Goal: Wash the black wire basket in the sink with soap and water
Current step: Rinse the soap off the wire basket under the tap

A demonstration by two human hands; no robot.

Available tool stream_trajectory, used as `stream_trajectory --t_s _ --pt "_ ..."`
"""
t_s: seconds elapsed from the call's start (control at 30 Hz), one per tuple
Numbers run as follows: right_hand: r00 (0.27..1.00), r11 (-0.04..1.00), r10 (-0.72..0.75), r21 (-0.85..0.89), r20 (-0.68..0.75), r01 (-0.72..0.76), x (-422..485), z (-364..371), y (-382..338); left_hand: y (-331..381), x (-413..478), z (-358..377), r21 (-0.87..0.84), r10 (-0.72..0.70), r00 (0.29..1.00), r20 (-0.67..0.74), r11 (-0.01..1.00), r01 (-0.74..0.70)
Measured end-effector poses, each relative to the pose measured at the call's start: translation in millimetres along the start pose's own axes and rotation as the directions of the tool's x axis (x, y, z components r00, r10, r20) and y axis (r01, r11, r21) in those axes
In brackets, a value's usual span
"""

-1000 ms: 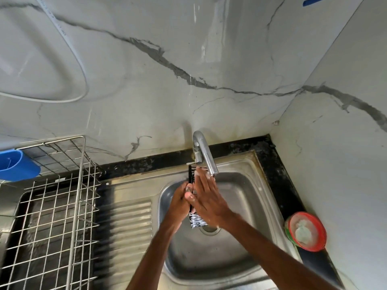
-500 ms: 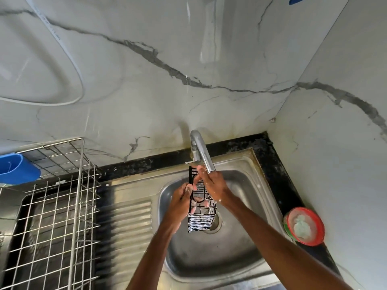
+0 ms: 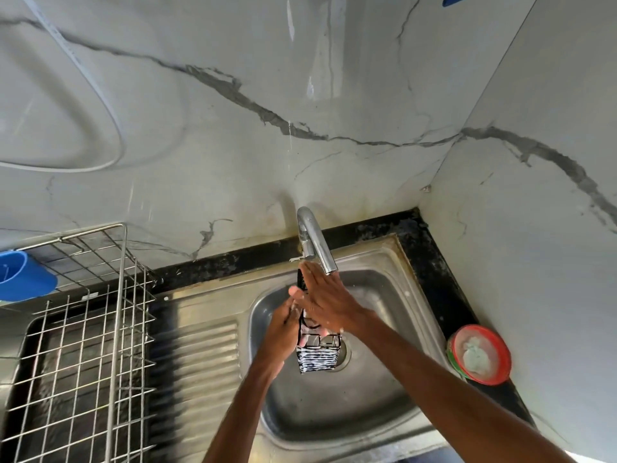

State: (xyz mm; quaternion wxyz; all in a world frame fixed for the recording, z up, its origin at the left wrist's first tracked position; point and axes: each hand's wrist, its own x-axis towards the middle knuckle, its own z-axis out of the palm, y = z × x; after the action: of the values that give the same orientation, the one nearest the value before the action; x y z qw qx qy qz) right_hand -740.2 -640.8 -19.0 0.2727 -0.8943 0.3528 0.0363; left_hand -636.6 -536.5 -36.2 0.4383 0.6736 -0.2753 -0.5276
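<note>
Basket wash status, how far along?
Done: black wire basket is lathered, suds on its wires. In hand: left hand grips it over the sink; right hand presses flat on it. Left: rinsing; no stream visible at the faucet.

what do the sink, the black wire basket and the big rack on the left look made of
Sink: looks like stainless steel, brushed grey sheen, pressed drainer ribs. Black wire basket: thin dark rods, probably painted or coated metal, streaked with white suds. Rack: shiny silvery wire grid, likely steel or chrome-plated; which, I cannot tell.
</note>
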Motion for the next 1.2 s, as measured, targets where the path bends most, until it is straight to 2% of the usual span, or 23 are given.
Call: stream_trajectory --t_s 0.07,0.1,0.13,0.17,0.23,0.27,0.3,0.33,0.4,0.47,0.53,0.57,0.6,0.63,0.67,0.7,0.77,0.83,0.87,0.97,1.03,1.2 --pt "0.995 0.989 -0.064 -0.126 0.070 0.072 16.5 -10.9 5.8 1.6 -2.4 -1.0 -0.010 -0.019 0.999 0.026 1.000 0.020" --pt "0.993 0.993 -0.050 -0.104 0.107 0.061 20.7 -14.3 8.7 2.0 -2.9 -1.5 -0.007 -0.022 0.999 0.041 1.000 0.022" --pt "0.997 0.997 -0.038 -0.064 0.074 0.043 27.2 -10.0 13.6 2.0 -2.8 -2.2 -0.002 -0.023 0.999 0.046 1.000 0.023" --pt "0.998 0.999 0.032 -0.024 0.048 -0.031 32.8 -2.9 16.3 2.5 -2.6 -2.7 -0.006 -0.023 0.999 0.046 1.000 0.023" --pt "0.973 0.943 0.228 0.259 -0.045 -0.209 36.6 8.0 21.9 3.7 -0.4 -3.3 -0.027 -0.024 0.999 0.034 0.999 0.025" --pt "0.937 0.868 0.339 0.411 -0.078 -0.280 40.1 9.5 28.3 4.8 1.1 -3.1 -0.030 -0.025 0.999 0.029 0.999 0.026" --pt "0.883 0.748 0.469 0.534 -0.006 -0.393 41.7 3.0 24.8 5.9 1.6 -2.7 -0.031 -0.023 0.999 0.030 0.999 0.024" --pt "0.854 0.650 0.514 0.613 0.081 -0.450 39.5 -8.0 18.3 8.2 1.7 -2.4 -0.028 -0.017 0.999 0.037 0.999 0.018" --pt "0.820 0.633 0.565 0.592 0.088 -0.499 45.1 -11.6 24.9 12.1 1.1 -0.7 -0.031 -0.009 0.998 0.054 0.999 0.011" --pt "0.809 0.660 0.584 0.543 0.062 -0.519 42.5 -13.9 27.3 16.0 1.4 1.7 -0.028 -0.019 0.999 0.046 0.999 0.021" --pt "0.824 0.712 0.566 0.485 0.031 -0.508 29.5 -16.7 16.3 18.0 0.5 1.6 -0.031 -0.029 0.999 0.028 0.999 0.030" --pt "0.857 0.789 0.510 0.430 -0.064 -0.438 19.8 -12.7 12.8 16.6 0.7 0.6 -0.027 -0.031 0.999 0.018 0.999 0.031" --pt "0.903 0.897 0.392 0.289 -0.176 -0.333 8.3 -8.4 10.3 15.0 1.1 -0.9 -0.015 -0.029 1.000 0.006 0.999 0.029" --pt "0.957 0.968 0.232 0.139 -0.174 -0.209 -6.3 -3.0 5.2 12.8 1.6 -2.4 -0.003 -0.018 1.000 -0.010 1.000 0.018" --pt "0.993 0.997 0.047 -0.062 -0.110 -0.054 -23.4 3.8 2.1 10.5 2.6 -4.1 0.013 0.000 1.000 -0.026 1.000 0.000" --pt "0.999 0.996 -0.021 -0.092 -0.045 0.017 -41.4 11.2 -2.9 9.8 2.6 -4.6 0.022 0.009 0.999 -0.033 1.000 -0.008" --pt "0.998 0.998 -0.055 0.013 0.030 0.054 -69.6 19.9 -7.5 12.6 0.0 -2.5 0.010 0.004 0.999 -0.046 1.000 -0.004" --pt "0.996 0.995 -0.071 0.062 -0.058 0.074 -75.3 24.4 0.5 15.4 -3.6 1.1 0.002 -0.003 0.999 -0.037 1.000 0.003" --pt "0.998 0.995 -0.056 0.084 -0.037 0.059 -69.4 23.2 7.3 15.8 -4.6 3.3 -0.002 -0.007 1.000 -0.023 1.000 0.007" --pt "0.994 0.968 0.110 0.226 0.009 -0.109 -30.7 2.7 21.0 16.4 -1.7 7.9 -0.018 -0.013 0.999 -0.032 1.000 0.012" --pt "0.987 0.950 0.161 0.272 0.002 -0.156 -11.7 -6.7 18.1 20.3 -0.6 9.7 -0.052 -0.011 0.996 -0.089 0.999 0.006" --pt "0.999 0.987 -0.022 0.161 0.031 0.016 -45.4 8.8 -19.7 21.3 -0.3 3.4 -0.076 0.026 0.973 -0.227 0.996 -0.045"
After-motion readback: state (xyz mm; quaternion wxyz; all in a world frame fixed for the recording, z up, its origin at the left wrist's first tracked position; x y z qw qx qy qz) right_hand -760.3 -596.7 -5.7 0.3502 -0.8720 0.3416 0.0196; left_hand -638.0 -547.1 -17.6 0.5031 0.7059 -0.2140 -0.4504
